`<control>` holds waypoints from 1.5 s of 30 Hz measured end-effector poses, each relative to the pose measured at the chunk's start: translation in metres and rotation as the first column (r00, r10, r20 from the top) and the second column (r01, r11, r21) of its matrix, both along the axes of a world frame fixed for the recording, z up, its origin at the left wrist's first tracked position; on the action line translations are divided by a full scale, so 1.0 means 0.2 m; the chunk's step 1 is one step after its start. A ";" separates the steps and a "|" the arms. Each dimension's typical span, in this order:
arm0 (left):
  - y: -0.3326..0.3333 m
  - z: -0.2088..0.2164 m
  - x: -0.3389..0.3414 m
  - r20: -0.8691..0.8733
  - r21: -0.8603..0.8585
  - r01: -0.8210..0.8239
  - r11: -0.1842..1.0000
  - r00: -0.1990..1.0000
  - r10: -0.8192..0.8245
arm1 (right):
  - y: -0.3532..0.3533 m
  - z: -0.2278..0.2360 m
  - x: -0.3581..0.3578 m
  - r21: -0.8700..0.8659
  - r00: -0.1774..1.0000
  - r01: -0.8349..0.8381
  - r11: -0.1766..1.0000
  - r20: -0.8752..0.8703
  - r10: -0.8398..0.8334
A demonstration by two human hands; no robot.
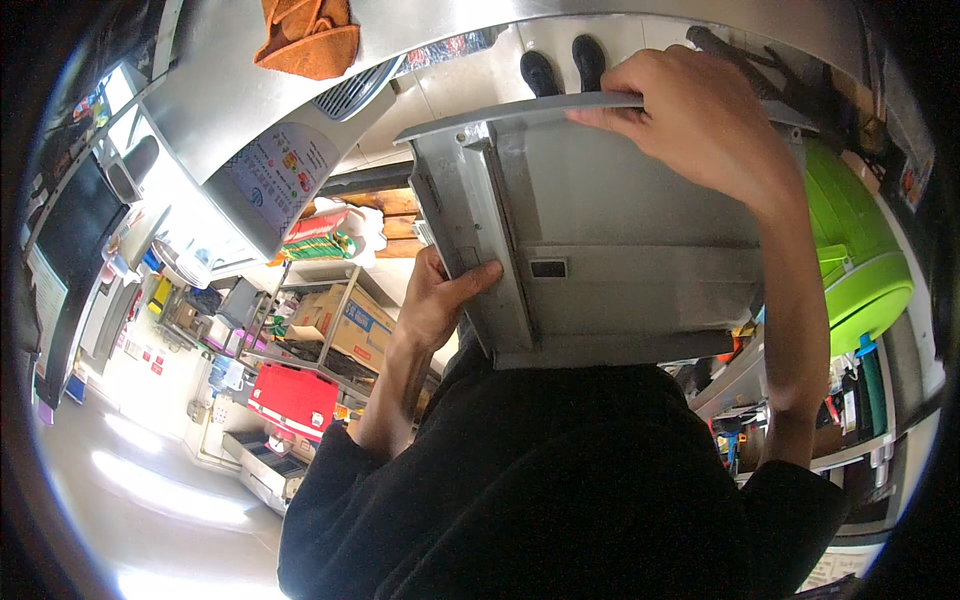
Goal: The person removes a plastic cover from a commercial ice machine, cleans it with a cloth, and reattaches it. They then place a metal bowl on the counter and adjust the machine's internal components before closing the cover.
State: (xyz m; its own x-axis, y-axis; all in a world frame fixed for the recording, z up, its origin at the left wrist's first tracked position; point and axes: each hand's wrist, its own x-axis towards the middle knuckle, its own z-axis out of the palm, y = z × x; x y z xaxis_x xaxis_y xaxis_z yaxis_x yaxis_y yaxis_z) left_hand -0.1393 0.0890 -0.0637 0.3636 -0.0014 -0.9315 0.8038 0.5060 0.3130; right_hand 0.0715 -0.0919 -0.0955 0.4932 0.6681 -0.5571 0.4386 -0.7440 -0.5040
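Note:
Both hands hold a large grey panel in front of my body. It looks like plastic or painted metal, with a raised rail along its left side and a small dark rectangular slot near the middle. My left hand grips the left edge, with the thumb pressed on the face beside the rail. My right hand is closed over the far upper edge, fingers curled around the rim. The fingers behind the panel are hidden.
A steel counter curves across the far side, with an orange-brown cloth on it. Black shoes stand on tiles. A bright green bin is at right; a shelf with a cardboard box and a red case at left.

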 end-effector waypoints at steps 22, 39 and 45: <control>0.00 0.00 -0.05 -0.015 0.020 0.052 0.998 0.999 -0.052 | 0.00 0.01 -0.02 -0.036 1.000 0.025 0.999 0.018 -0.024; 0.00 -0.05 -0.06 -0.034 -0.158 -0.105 0.982 0.994 0.101 | 0.00 -0.05 -0.01 -0.119 0.996 0.032 0.992 -0.081 -0.041; -0.01 -0.06 -0.04 -0.091 -0.137 -0.141 0.980 0.987 0.129 | 0.02 -0.04 -0.13 0.171 0.933 0.279 0.945 0.185 -0.309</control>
